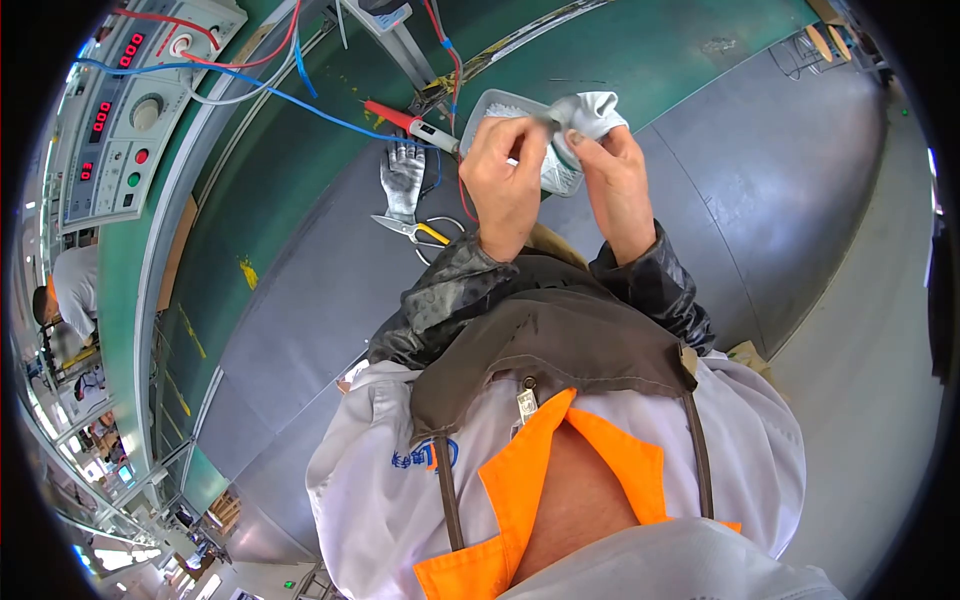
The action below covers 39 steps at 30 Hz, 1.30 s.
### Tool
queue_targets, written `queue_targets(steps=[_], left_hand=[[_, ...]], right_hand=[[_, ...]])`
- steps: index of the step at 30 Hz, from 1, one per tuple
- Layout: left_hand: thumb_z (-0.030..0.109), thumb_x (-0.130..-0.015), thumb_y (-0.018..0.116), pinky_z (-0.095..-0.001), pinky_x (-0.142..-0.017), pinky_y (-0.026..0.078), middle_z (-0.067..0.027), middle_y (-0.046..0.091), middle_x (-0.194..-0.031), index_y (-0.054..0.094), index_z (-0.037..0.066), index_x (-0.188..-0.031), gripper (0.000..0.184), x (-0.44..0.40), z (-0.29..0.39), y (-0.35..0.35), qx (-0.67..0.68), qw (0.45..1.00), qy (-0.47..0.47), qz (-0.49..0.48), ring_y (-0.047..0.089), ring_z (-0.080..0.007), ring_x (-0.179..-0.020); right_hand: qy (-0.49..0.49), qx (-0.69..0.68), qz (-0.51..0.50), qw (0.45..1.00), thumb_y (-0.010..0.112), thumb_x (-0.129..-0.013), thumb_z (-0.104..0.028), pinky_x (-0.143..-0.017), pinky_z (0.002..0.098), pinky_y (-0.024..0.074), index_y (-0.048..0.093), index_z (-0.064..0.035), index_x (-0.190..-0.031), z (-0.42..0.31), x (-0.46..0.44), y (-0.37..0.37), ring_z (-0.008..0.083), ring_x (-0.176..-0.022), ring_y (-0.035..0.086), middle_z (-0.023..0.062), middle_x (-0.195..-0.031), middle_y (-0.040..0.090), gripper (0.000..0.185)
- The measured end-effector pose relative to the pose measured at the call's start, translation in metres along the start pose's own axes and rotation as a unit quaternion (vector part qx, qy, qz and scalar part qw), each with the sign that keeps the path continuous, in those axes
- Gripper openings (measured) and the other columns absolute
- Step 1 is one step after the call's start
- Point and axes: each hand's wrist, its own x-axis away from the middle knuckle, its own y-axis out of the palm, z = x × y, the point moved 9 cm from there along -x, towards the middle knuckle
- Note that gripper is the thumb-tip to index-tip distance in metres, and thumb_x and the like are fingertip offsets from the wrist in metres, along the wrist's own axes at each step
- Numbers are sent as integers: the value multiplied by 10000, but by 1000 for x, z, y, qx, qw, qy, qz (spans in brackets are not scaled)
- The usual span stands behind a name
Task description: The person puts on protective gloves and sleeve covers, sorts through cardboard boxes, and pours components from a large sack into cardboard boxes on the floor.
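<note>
"Cloth point(592, 112): where?"
"Over the tub point(565, 183), pinched in the right hand point(620, 185)'s fingers."
"Left hand point(503, 178)?"
"Fingers pressed together at its edge; whether they grip it, I can't tell."

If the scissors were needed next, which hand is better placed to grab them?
Probably the left hand: the scissors lie on its side, close to that wrist. The right hand is farther away and gripping a pale cloth-like piece.

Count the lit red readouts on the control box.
3. The top readout is nearest the panel's upper end, the middle readout is below it, and the bottom readout is left of the green button.
</note>
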Motion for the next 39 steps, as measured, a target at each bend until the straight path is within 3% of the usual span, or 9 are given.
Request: queue_targets(steps=[5,8,14,17,21,24,30,33,39], left_hand=[[7,-828,682,-263,-580,469,-72,605,-800,650,-19,-899,81,12,7,9,-22,999,40,7,574,-123,-641],[-7,-827,678,-257,-586,475,-81,618,-803,649,-30,-900,81,14,-4,10,1,1000,-23,2,588,-130,-651],[6,-842,677,-248,-608,480,-86,637,-800,661,-42,-920,93,19,-2,16,34,999,-35,-6,600,-129,-667],[18,-851,677,-244,-620,482,-84,647,-798,668,-49,-930,103,22,1,18,35,998,-39,-18,606,-125,-677],[29,-858,677,-246,-632,487,-80,659,-810,675,-53,-946,121,21,-12,11,65,994,-89,2,607,-119,-682],[33,-860,678,-246,-638,489,-79,669,-822,676,-56,-955,131,20,-20,10,59,992,-111,14,610,-115,-688],[34,-862,677,-250,-636,492,-84,672,-824,682,-48,-965,132,24,-14,21,39,995,-91,-8,611,-117,-688],[32,-855,681,-253,-633,494,-89,672,-822,686,-40,-970,136,29,-10,26,36,996,-87,-12,615,-126,-688],[17,-820,694,-262,-605,487,-90,650,-815,683,-23,-934,121,33,-5,29,3,999,-26,-25,614,-151,-662]], right_hand=[[15,-50,-5,999,624,-853,-27,-908,314,446,524,41,-1141,1,0,11,158,-1007,574,91,-1076,613,312],[13,-51,-14,999,588,-864,-9,-933,324,430,525,45,-1151,-5,5,16,166,-1039,566,101,-1109,606,299],[33,-58,-17,998,561,-873,-10,-932,335,431,532,42,-1145,-1,6,14,179,-1046,571,106,-1119,609,278],[66,-141,-10,988,572,-884,-47,-927,341,433,536,37,-1140,14,0,-2,191,-1053,575,106,-1127,611,272],[104,-166,36,980,572,-901,-79,-920,352,434,540,30,-1129,34,-4,-34,202,-1056,578,103,-1127,613,255],[102,-167,22,980,570,-910,-94,-909,358,435,545,23,-1102,20,9,-16,200,-1045,580,101,-1120,614,226],[108,-96,37,989,575,-902,-91,-891,333,422,536,12,-1105,23,13,-9,161,-1026,563,83,-1063,605,231],[126,-187,4,974,552,-928,-111,-914,339,437,540,21,-1108,37,6,-9,159,-1029,566,89,-1061,599,224],[114,-185,23,976,490,-960,-133,-921,353,465,547,5,-1196,46,3,-11,182,-1037,584,95,-1129,608,280]])
